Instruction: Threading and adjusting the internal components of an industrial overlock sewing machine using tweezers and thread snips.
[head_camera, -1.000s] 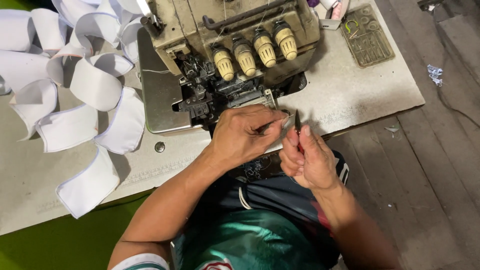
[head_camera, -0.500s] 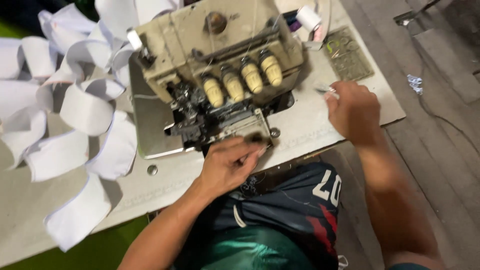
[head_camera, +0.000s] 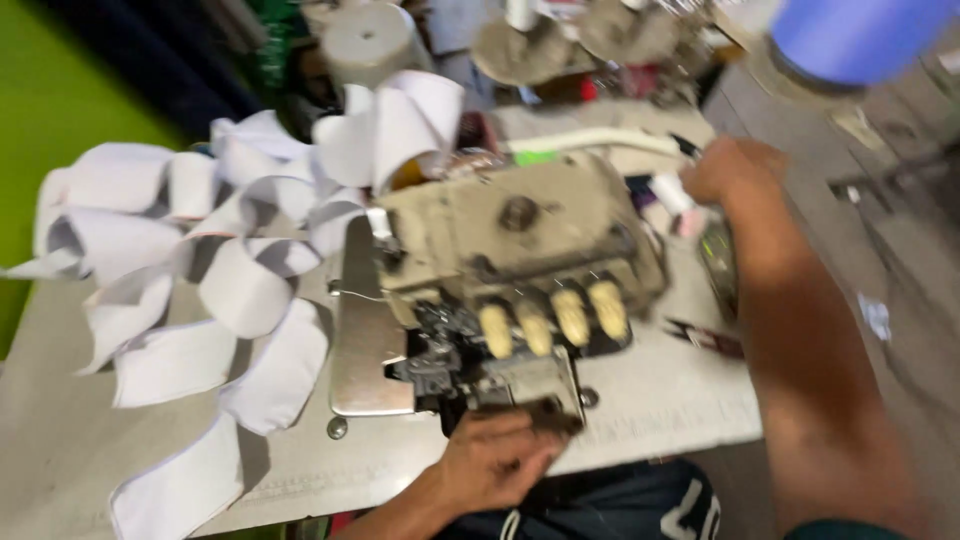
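A dusty beige overlock sewing machine (head_camera: 520, 250) with several yellowish knobs stands mid-table. My left hand (head_camera: 495, 465) is at its lower front, fingers curled onto the edge of the front cover (head_camera: 530, 385). My right hand (head_camera: 730, 170) reaches over the table's far right, behind the machine, beside a white tube (head_camera: 590, 140). A thin dark thing pokes out by its fingers. Blur hides whether that hand grips it.
A heap of white fabric loops (head_camera: 230, 290) covers the table's left half. Small dark snips (head_camera: 705, 338) lie on the table (head_camera: 660, 400) to the right of the machine. Thread cones and clutter (head_camera: 520, 40) stand at the back. A blurred blue object (head_camera: 850, 35) is top right.
My right hand left the left hand, swung out to the table's right and then reached back behind the machine. The left hand stayed at the machine's front. The view tipped upward.
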